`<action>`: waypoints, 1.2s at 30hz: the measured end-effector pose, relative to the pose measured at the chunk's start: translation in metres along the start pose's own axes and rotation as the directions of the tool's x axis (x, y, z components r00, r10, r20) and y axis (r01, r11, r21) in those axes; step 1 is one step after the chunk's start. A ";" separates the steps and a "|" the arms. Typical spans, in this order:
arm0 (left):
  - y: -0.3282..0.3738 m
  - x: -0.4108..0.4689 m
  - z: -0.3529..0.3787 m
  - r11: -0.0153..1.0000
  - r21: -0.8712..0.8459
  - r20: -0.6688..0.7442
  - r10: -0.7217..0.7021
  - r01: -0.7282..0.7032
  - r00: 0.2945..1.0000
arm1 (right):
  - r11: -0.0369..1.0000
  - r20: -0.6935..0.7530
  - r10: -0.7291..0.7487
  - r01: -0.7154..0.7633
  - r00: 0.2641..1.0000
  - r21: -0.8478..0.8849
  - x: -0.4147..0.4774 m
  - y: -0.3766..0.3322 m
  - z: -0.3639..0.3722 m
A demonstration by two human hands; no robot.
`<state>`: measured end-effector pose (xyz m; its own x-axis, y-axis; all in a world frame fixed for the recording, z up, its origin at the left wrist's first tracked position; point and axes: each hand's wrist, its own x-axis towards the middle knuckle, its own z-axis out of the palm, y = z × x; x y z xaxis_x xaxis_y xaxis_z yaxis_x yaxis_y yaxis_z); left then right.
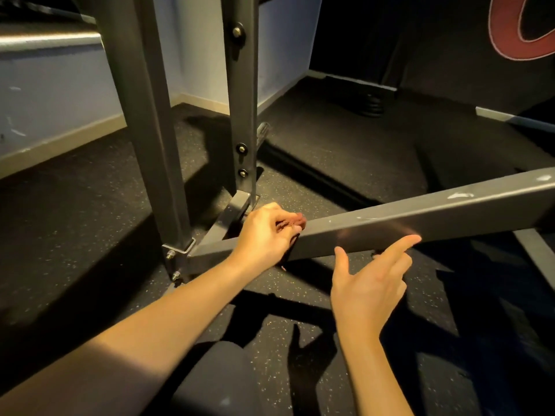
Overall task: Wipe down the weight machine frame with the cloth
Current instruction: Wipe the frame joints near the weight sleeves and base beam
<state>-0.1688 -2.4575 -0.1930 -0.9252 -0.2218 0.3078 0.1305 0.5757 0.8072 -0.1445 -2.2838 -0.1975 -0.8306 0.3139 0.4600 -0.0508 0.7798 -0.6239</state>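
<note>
Two hands show, a left hand and a right hand, with one cloth. There are two uprights, a near upright and a far upright, and one sloping crossbar. Three bolts sit on the far upright and two more at the near upright's foot

We're looking at a gym, def. Dark grey square-tube steel machine frame standing bolted together w/ hex bolts, sitting on black rubber flooring w/ pale flecks. Stack of black round weight plates lying in the back corner. Big red painted logo showing on the black wall, pale blue wall w/ beige skirting running along the left.
</note>
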 end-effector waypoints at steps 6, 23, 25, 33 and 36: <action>-0.045 0.001 -0.034 0.960 0.211 -0.012 -0.185 0.184 0.983 | 1.000 -0.072 -0.028 0.028 0.997 -0.005 0.021 0.012 -0.034; 0.036 0.011 -0.009 0.996 0.007 0.165 0.089 -0.092 0.982 | 0.980 -0.040 -0.103 0.095 0.994 -0.174 0.040 0.007 -0.051; 0.024 0.006 -0.007 0.996 0.025 0.113 0.083 -0.086 0.990 | 0.978 -0.044 -0.113 0.103 0.993 -0.179 0.040 0.010 -0.050; 0.025 0.017 -0.012 0.994 0.094 0.134 0.044 -0.057 0.990 | 0.982 -0.020 -0.143 0.140 0.989 -0.127 0.041 0.013 -0.059; 0.055 0.013 0.005 0.987 -0.005 0.122 0.161 -0.161 0.979 | 0.982 -0.032 -0.142 0.137 0.989 -0.129 0.041 0.017 -0.056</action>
<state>-0.1759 -2.4246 -0.1470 -0.9287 -0.0289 0.3698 0.2797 0.6002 0.7493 -0.1481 -2.2277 -0.1541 -0.7969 0.2173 0.5637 -0.0918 0.8787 -0.4684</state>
